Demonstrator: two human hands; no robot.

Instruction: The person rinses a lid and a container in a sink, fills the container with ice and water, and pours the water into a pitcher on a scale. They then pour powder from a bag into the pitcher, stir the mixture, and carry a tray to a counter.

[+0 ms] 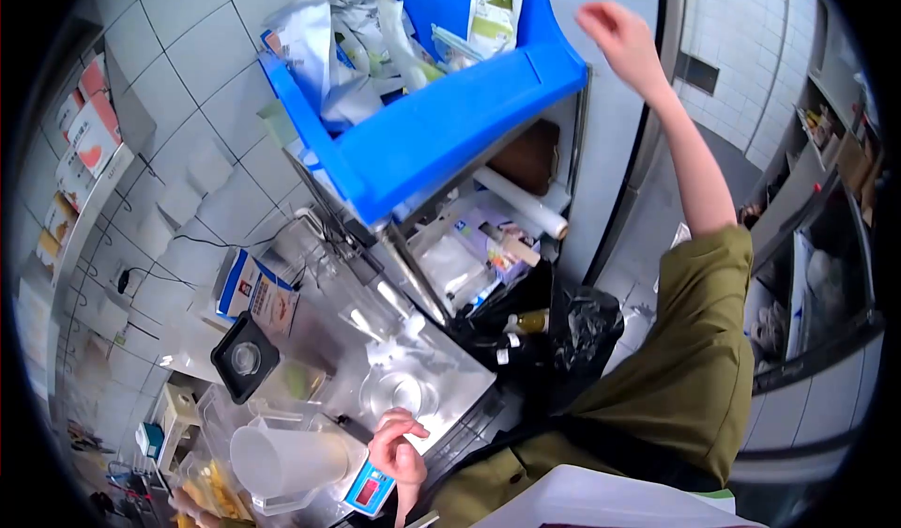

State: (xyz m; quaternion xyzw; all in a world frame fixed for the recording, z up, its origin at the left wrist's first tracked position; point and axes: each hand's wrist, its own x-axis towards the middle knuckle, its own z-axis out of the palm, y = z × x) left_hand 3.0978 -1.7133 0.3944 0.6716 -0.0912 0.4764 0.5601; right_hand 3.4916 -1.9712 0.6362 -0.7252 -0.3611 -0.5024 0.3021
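My right hand is raised at the end of the outstretched arm, fingers loosely bent and nothing in them. It is just right of a blue bin packed with pouches, including a white and green pouch. Low in the view, my left hand hovers with half-curled fingers beside a blue scale with a lit red display. A round clear dish is on the steel counter just beyond those fingers. Left of the hand is a translucent measuring jug.
A black tray and a blue-white box are at the counter's back. Under the bin are a white roll and a black bag. Another hand shows at lower left. A white package crosses the bottom.
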